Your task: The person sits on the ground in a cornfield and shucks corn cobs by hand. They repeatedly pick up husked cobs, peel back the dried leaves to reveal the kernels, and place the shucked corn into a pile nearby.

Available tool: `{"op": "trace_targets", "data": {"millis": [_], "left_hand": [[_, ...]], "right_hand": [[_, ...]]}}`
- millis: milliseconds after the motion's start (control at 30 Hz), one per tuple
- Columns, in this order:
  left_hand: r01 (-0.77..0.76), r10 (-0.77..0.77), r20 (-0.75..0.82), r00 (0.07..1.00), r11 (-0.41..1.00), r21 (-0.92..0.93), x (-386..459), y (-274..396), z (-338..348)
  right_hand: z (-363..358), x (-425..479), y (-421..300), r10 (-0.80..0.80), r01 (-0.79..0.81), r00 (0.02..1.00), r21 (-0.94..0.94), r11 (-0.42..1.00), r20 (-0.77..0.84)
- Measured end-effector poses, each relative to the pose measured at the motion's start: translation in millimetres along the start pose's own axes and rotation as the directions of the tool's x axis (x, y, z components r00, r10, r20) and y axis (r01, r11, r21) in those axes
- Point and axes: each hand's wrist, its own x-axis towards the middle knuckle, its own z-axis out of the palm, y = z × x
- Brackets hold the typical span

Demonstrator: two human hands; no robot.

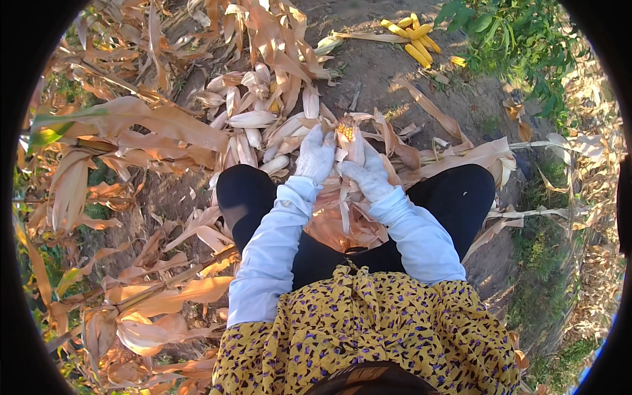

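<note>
A partly husked ear of dry corn [346, 129] is upright between my two gloved hands, yellow kernels bare at its top and pale husk around its lower part. My right hand [369, 173], in a white knit glove, grips the husk-covered part from the right. My left hand [316, 154], gloved alike, is at the ear's left side, fingertips beside the husk; whether they pinch it cannot be made out. Peeled husks [340, 222] lie between my black-trousered knees. Beyond my left hand is a heap of unhusked ears [252, 118].
Bare yellow corn cobs [417, 37] lie piled on the soil at the upper right, with another cob [458, 61] apart from them. Dry corn stalks and leaves [163, 296] cover the left side. A green leafy plant [513, 39] stands at upper right.
</note>
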Motion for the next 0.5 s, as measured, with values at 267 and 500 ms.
{"op": "trace_targets", "data": {"millis": [267,500], "left_hand": [[0.17,-0.224,-0.018,0.974,0.789,-0.591,-3.7,-25.1,9.4],[0.066,-0.069,-0.017,0.997,0.984,-0.169,-17.8,18.1,3.5]], "right_hand": [[-12.7,12.7,12.2,-0.1,0.093,0.994,-0.177,0.98,-0.036],[-2.4,-1.2,2.4,0.071,-0.071,0.997,-0.07,0.995,-0.005]]}}
